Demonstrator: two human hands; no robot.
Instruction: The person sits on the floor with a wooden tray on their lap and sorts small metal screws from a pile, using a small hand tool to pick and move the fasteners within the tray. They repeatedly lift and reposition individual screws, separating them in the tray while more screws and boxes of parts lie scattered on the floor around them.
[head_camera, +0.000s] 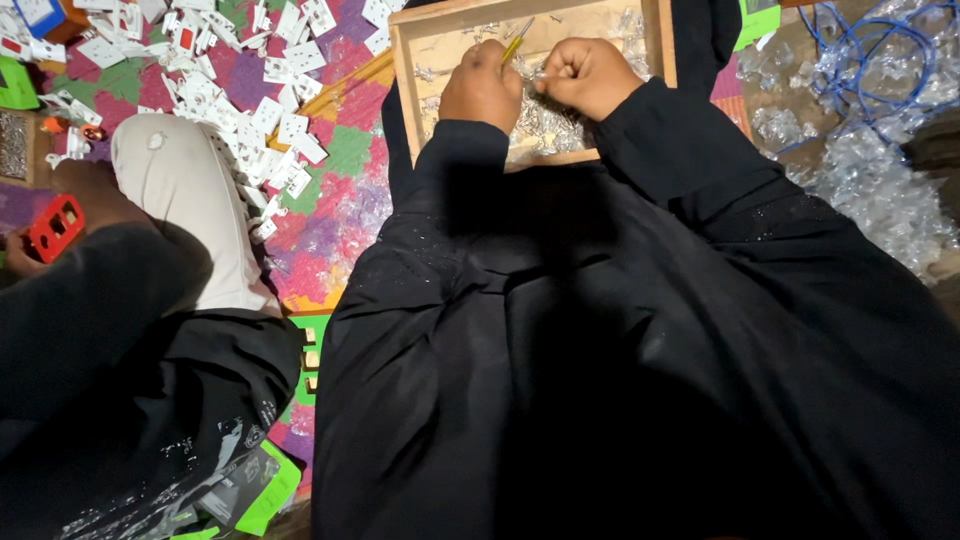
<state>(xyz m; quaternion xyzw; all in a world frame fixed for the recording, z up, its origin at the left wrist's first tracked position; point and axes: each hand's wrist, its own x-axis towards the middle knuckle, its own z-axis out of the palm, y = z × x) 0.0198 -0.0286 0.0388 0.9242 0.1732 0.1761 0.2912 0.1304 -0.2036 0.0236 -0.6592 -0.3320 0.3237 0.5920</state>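
Small metal parts (545, 125) are being worked over a wooden tray (660, 45) on the lap. A yellow tool (517, 42) is gripped in the closed left hand (482, 88); the right hand (590, 75) is fisted just beside it, apparently pinching a part, though the part itself cannot be made out. Judged from this, one piece is being fitted, and a steady tool tip would be wanted next. Left of the hands, white plastic pieces (270, 110) are strewn on a coloured mat (340, 190); right of them lie clear bags (880, 190). A co-worker's hand (30, 250) holds a red part (55, 226).
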